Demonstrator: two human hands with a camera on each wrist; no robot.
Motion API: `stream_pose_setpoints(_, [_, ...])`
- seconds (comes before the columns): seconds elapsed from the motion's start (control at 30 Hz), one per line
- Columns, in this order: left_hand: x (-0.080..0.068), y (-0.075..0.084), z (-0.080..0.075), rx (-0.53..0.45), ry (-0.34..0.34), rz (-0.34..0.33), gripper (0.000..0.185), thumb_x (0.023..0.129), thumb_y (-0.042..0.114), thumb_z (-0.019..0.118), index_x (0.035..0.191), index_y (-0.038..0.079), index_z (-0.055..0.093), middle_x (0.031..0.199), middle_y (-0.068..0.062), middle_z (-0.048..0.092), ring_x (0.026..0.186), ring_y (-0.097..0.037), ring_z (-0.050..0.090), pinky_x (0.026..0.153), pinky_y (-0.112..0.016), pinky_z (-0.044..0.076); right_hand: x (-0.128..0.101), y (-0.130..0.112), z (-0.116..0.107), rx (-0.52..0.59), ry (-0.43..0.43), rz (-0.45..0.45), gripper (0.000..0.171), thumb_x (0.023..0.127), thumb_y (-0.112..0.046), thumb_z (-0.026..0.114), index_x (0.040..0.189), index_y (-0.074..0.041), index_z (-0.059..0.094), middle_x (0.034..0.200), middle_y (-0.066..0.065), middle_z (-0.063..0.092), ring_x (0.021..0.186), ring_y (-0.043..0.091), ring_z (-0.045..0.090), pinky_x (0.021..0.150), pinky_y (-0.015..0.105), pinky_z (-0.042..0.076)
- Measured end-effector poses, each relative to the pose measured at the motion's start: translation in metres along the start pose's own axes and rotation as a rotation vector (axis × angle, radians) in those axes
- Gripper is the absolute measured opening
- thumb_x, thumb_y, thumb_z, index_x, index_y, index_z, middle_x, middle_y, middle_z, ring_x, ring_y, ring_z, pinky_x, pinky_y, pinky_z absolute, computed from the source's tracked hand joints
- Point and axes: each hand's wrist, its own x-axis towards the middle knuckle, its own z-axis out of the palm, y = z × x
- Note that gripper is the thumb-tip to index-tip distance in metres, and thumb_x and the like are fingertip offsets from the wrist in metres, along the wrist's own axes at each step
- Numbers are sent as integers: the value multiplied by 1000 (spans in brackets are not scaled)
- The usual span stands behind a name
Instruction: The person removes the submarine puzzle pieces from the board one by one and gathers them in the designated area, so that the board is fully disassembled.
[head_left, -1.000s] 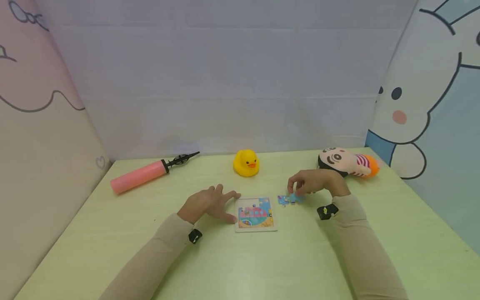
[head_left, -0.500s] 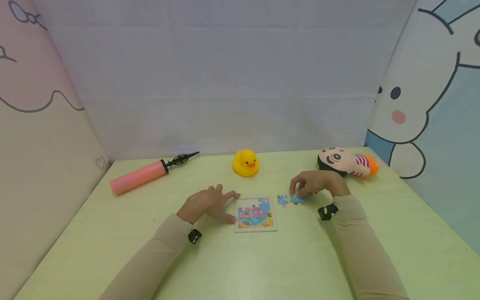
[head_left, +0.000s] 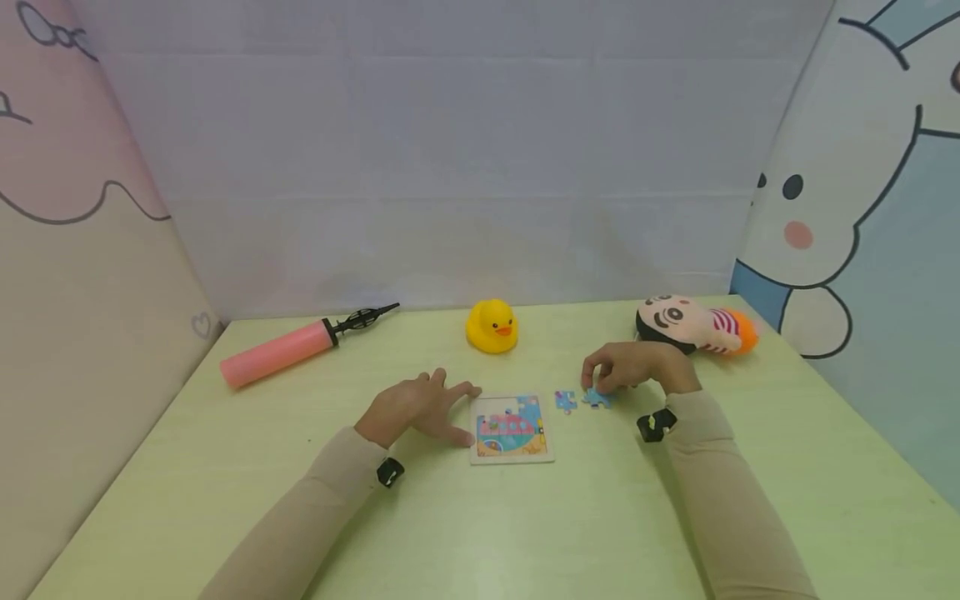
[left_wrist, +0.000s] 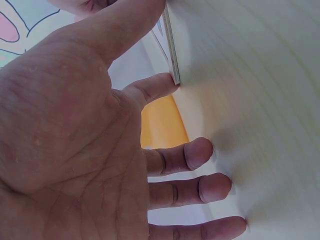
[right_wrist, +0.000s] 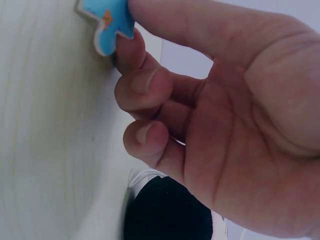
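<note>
The puzzle board (head_left: pixel 491 406) lies flat on the pale table (head_left: pixel 525 533), a pink and blue picture partly filled in, with a bare patch toward its upper left. At the board's left side is the left hand (head_left: pixel 416 408), its grip spread wide and closed around nothing; thumb and index finger touch the board's edge, the index at its far left corner, while the other three fingertips rest on the table left of the board. To the right of the board, the right hand (head_left: pixel 630 362) has its grip drawn in to a pinch, thumb and index finger holding a blue puzzle piece (right_wrist: pixel 107 20) with a small orange mark, the remaining fingers curled. Between that piece and the board, just beside the board's right edge, lies a second puzzle piece (head_left: pixel 566 401). Beyond the board sits a yellow duck (head_left: pixel 492 327); far left of it rests a pink pump (head_left: pixel 277 354) with a black nozzle, and beyond it to the right a soft doll (head_left: pixel 693 323).
</note>
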Motion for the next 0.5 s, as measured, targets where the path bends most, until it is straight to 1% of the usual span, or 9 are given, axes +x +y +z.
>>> stream_pose_setpoints(0.17, [-1,1,2,-10,-4,-4,75,85,66,66,150,41,38,137,-16,42,111,-32,49,84,-51,51,-1,0,3,11,2,8,15,96,0,57,108,-5,64,78,1,56,58,10,38,54,25,30])
stream_pose_setpoints(0.3, [-2,1,1,-4,-3,-3,75,85,66,66,150,40,38,136,-16,42,111,-32,49,84,-51,51,-3,-1,2,-7,4,15,15,94,-1,58,107,-6,64,78,0,57,59,10,39,53,25,30])
stream_pose_setpoints(0.4, [-3,1,-1,4,-3,4,76,86,65,66,151,39,37,136,-16,42,111,-32,49,84,-51,51,-2,-2,-1,-15,4,-10,14,96,-1,58,107,-5,64,78,1,57,59,9,40,54,25,32])
stream_pose_setpoints(0.5, [-3,1,-3,7,-9,9,76,86,65,66,151,39,37,136,-17,42,112,-32,49,85,-50,51,0,-3,-1,3,-1,-45,13,98,-1,57,108,-3,64,78,2,58,58,10,40,54,25,33])
